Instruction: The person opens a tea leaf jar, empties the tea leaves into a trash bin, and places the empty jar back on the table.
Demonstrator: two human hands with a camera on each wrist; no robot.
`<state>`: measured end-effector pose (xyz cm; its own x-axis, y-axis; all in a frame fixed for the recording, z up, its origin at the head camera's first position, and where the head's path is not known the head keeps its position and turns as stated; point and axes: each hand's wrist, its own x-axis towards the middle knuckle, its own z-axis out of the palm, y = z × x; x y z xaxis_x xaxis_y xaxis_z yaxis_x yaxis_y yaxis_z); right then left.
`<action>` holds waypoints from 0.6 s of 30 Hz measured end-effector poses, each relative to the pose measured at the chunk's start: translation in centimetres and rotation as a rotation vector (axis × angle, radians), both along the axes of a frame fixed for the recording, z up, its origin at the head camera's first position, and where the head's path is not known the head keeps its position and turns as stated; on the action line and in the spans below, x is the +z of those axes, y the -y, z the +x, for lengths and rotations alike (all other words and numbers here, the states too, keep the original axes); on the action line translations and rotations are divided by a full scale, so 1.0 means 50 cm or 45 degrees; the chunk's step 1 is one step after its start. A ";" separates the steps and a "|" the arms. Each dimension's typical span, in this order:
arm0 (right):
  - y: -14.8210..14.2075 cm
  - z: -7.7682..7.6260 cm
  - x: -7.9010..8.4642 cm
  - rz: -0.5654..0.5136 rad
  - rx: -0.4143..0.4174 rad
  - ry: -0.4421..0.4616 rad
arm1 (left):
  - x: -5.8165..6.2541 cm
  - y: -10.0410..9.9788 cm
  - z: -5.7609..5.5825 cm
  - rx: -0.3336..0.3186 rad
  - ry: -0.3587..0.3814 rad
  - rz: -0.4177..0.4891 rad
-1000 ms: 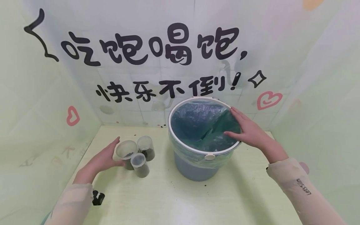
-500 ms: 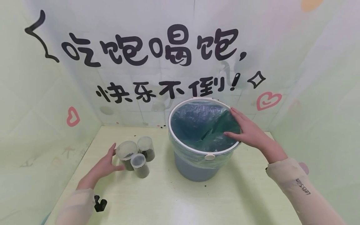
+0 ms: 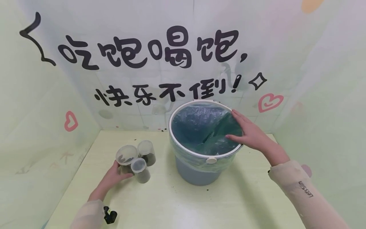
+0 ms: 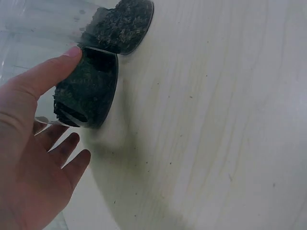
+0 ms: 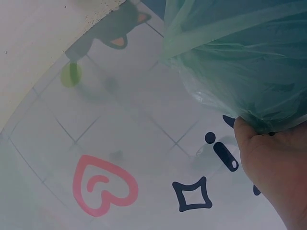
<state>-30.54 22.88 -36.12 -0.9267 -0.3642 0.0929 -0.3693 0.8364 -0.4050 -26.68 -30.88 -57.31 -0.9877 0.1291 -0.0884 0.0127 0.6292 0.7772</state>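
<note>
My left hand (image 3: 111,177) holds the widest of three clear lidded jars, its thumb across the near side and its fingers round the far side. That jar (image 3: 126,155) stands at the left of the table; dark, dry flakes fill its lower part in the left wrist view. Close against it stand two slimmer jars, one in front (image 3: 140,171) and one behind (image 3: 147,152), both with dark contents. My right hand (image 3: 254,135) grips the right rim of a blue trash can (image 3: 197,175), thumb over the inside. A thin green bag (image 5: 240,62) lines the can and folds over its outside.
The pale wooden table (image 3: 160,203) has small dark specks scattered on it. A printed curtain (image 3: 137,28) with black lettering and pink hearts stands behind and at both sides. A small black object (image 3: 110,215) is at the left cuff.
My left hand has come lower and closer in around the wide jar, its thumb now across the jar's near side. My right hand stays on the trash can's rim.
</note>
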 end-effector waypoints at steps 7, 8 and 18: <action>0.001 0.000 0.001 -0.003 0.001 0.004 | -0.008 -0.013 0.003 0.092 0.014 0.056; 0.002 0.001 0.002 -0.005 -0.001 0.004 | -0.008 -0.014 0.003 0.106 0.019 0.060; 0.004 0.003 0.004 -0.008 -0.015 0.018 | -0.011 -0.027 0.008 0.182 -0.010 0.152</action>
<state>-30.39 22.67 -35.91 -0.9322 -0.3525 0.0824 -0.3536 0.8380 -0.4156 -26.28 -29.54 -57.85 -0.9973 -0.0032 -0.0732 -0.0638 0.5282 0.8467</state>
